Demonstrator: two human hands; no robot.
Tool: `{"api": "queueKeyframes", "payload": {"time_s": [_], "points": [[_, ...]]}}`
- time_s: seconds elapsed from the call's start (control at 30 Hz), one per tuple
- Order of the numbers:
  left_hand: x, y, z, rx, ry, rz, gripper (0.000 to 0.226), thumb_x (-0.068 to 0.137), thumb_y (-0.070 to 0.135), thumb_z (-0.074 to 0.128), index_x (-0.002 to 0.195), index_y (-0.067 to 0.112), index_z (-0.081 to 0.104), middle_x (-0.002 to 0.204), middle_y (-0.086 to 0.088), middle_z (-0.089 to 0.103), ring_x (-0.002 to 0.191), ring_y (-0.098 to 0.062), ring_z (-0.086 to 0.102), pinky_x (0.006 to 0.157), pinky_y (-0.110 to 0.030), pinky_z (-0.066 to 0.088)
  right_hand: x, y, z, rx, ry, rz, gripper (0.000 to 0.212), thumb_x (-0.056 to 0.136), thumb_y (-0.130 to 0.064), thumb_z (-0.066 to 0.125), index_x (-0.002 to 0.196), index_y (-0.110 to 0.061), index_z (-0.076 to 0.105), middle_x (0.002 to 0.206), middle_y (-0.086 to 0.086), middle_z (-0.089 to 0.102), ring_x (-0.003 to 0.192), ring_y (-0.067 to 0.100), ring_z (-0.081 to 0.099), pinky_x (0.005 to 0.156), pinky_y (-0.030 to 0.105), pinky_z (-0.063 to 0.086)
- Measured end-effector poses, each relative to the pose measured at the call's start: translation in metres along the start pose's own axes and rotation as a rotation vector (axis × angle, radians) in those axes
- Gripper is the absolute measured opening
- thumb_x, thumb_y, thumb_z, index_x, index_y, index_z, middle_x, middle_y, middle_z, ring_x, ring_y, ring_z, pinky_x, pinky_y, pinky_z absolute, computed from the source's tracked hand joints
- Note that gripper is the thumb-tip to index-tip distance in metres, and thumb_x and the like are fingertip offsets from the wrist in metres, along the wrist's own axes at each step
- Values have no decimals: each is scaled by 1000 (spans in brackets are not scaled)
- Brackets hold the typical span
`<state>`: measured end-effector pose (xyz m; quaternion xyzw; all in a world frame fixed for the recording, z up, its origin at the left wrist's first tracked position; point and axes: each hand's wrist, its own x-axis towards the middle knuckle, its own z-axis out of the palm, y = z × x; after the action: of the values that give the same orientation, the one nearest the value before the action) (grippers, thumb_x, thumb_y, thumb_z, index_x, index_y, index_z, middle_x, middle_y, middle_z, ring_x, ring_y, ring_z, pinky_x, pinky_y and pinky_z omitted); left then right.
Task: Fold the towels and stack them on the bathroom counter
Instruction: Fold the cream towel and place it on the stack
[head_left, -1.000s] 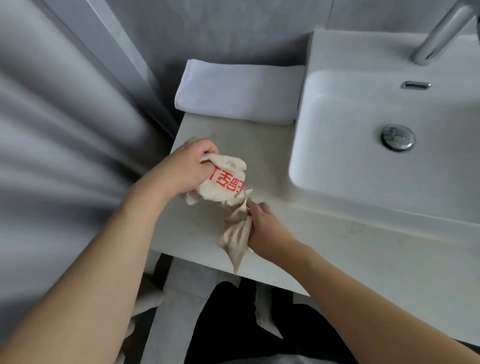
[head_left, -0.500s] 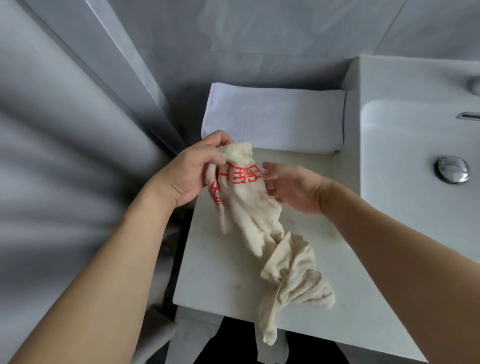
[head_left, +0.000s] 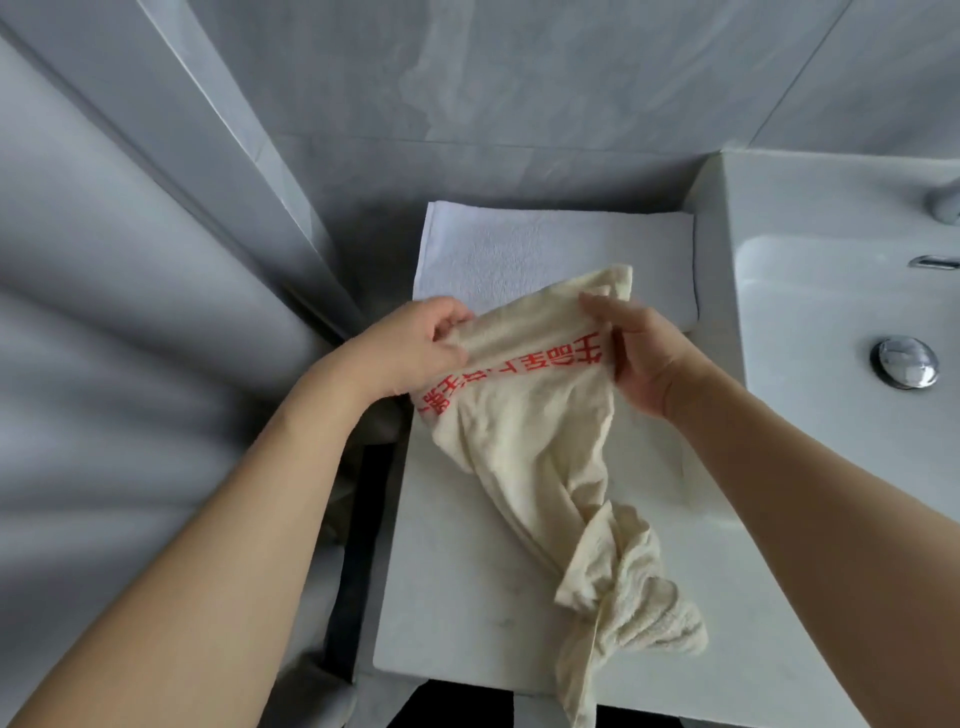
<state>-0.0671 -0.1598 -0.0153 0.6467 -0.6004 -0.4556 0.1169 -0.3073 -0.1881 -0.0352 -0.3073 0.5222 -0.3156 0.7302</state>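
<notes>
Cream towel (head_left: 524, 436) between both hands, long axis toward near-right counter (head_left: 467, 613) edge.

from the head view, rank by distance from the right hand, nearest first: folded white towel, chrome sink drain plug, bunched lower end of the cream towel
From the right hand:
1. Folded white towel, just behind it against the wall.
2. Chrome sink drain plug, to its right in the basin.
3. Bunched lower end of the cream towel, near the counter's front edge.

Your counter (head_left: 467, 597) is a pale stone slab running from mid-frame down to the lower edge, with the sink (head_left: 831, 415) set on it at the right. At its back, just above centre, a folded white towel (head_left: 519, 249) lies flat. The bunched end of the cream towel (head_left: 639, 608) rests on it lower right.
</notes>
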Motion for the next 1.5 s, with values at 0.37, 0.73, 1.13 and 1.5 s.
{"api": "queueKeyframes", "payload": {"time_s": [0.37,0.73,1.13,1.5], "points": [[33,-42,-2,6,-41,-182,25,83,11,70,86,35,65,88,11,67,80,-7,63,65,-23,47,5,-28,-26,-142,380,-336,21,97,-34,57,85,-18,64,70,-2,67,65,15,67,62,31,58],[54,-36,25,-969,531,-357,17,90,14,72,90,13,55,105,-15,67,95,-30,66,87,-48,55,32,-30,-49,-358,709,-332,26,96,-35,44,81,-17,57,72,-5,59,65,13,58,58,31,50],[131,-7,-26,257,754,111,23,103,33,50,92,14,43,72,6,47,71,-24,47,58,-35,28,85,-46,-79,-1284,719,-324,14,100,-23,24,107,-17,34,71,2,45,59,27,44,54,33,31],[216,-17,-5,274,694,-54,28,106,39,43,102,13,51,89,-3,61,83,-29,62,65,-40,47,155,-64,-79,-1466,735,-271,27,98,-12,35,125,-10,33,116,17,46,94,42,59,67,42,40]]}}
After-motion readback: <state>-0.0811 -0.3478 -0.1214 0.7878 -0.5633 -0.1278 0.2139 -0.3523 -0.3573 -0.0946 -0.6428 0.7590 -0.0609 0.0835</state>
